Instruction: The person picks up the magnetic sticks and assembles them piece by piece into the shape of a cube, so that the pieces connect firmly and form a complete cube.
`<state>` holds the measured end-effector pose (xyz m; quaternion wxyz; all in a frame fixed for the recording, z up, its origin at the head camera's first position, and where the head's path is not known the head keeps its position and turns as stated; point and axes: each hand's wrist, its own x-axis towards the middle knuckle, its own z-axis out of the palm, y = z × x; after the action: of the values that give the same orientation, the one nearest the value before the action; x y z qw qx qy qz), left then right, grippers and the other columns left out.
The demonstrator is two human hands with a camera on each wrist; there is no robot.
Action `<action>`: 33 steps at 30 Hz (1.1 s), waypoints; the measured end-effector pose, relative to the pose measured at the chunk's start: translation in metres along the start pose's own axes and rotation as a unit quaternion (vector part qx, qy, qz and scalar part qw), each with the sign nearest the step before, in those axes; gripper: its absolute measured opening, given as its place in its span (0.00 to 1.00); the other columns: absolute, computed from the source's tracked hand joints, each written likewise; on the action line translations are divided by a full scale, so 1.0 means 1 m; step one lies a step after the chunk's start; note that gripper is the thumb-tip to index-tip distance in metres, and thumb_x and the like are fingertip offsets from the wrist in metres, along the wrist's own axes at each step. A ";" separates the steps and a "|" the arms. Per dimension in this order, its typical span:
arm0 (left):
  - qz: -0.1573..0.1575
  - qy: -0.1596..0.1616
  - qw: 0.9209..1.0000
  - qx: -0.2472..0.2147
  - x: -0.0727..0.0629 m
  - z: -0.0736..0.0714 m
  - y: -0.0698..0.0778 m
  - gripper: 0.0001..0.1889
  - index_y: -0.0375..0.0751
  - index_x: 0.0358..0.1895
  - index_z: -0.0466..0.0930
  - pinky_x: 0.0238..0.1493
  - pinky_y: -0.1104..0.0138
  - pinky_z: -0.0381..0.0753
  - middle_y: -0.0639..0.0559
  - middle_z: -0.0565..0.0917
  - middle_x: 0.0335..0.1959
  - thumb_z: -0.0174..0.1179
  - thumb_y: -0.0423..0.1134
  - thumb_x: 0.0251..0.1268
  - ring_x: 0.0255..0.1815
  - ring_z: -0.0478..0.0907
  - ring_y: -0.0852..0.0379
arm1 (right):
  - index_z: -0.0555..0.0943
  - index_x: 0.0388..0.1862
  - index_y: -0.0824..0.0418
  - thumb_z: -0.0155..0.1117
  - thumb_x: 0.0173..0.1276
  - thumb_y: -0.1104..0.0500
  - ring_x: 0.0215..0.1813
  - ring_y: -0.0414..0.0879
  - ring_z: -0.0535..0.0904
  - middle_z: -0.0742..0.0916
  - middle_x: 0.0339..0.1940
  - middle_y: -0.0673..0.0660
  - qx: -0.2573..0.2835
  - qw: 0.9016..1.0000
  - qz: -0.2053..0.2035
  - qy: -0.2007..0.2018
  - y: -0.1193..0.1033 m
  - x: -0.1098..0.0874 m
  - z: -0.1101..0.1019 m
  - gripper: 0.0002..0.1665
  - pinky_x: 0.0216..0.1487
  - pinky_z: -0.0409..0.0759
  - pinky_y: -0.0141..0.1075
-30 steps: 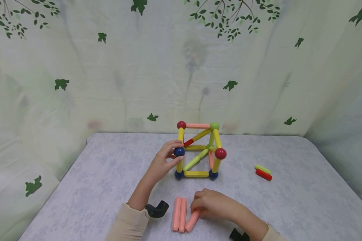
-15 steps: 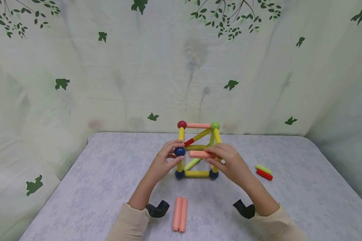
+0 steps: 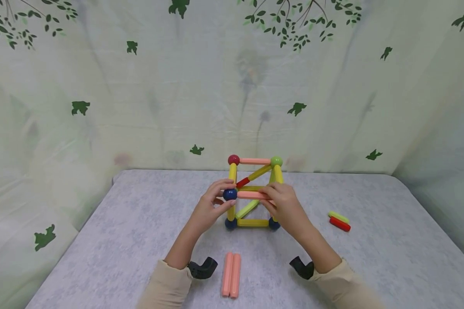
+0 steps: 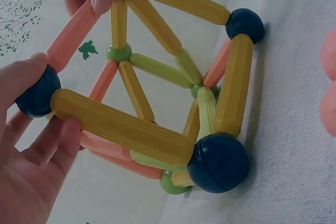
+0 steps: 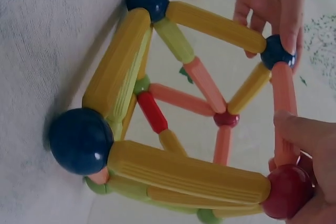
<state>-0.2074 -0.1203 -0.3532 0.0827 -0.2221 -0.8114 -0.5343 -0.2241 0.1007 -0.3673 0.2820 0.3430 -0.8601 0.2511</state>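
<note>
A cube-like frame of magnetic rods and balls stands on the table, with yellow rods (image 4: 126,127) along its near side. My left hand (image 3: 206,210) grips the blue ball (image 3: 230,195) at its upper near-left corner, thumb and fingers on either side. My right hand (image 3: 288,212) pinches a pink magnetic rod (image 3: 249,195), which lies level between the two upper near balls. In the right wrist view the rod's one end meets the blue ball and its other end meets the red ball (image 5: 287,191). From the head, my right hand hides that red ball.
Two pink rods (image 3: 231,274) lie side by side on the table (image 3: 139,240) in front of the frame. Farther right lie a short red rod (image 3: 339,223) and a light green rod (image 3: 338,216). A leaf-patterned curtain (image 3: 158,86) hangs behind the table.
My right hand has lifted one pink rod from the table up to the frame, then moved it left against the blue ball. My left hand has stayed on that ball.
</note>
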 end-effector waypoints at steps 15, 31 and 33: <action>-0.015 0.012 1.000 0.003 -0.009 0.001 -0.022 0.30 0.43 0.63 0.64 0.44 0.59 0.75 0.47 0.61 0.63 0.62 0.33 0.56 0.49 0.71 0.50 | 0.72 0.54 0.60 0.72 0.49 0.61 0.53 0.48 0.69 0.74 0.53 0.56 0.044 0.997 0.068 0.004 0.018 -0.029 -0.028 0.31 0.47 0.75 0.42; -0.165 -0.185 0.965 0.084 -0.089 0.013 -0.043 0.34 0.41 0.64 0.58 0.32 0.69 0.73 0.47 0.65 0.51 0.62 0.47 0.56 0.39 0.69 0.57 | 0.71 0.55 0.67 0.67 0.54 0.64 0.50 0.62 0.70 0.75 0.51 0.67 0.018 0.959 0.250 -0.135 0.103 -0.122 -0.064 0.28 0.48 0.70 0.55; -0.164 -0.220 0.957 0.088 -0.094 0.015 -0.042 0.35 0.40 0.64 0.59 0.29 0.70 0.71 0.50 0.65 0.50 0.62 0.48 0.55 0.34 0.68 0.60 | 0.71 0.54 0.69 0.66 0.54 0.65 0.50 0.62 0.70 0.75 0.50 0.68 0.015 0.956 0.251 -0.154 0.107 -0.123 -0.063 0.27 0.47 0.71 0.55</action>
<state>-0.1414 -0.1458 -0.4292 -0.1676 -0.1901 -0.8787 -0.4046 -0.2076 0.2639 -0.4286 0.0693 0.1548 -0.9476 0.2707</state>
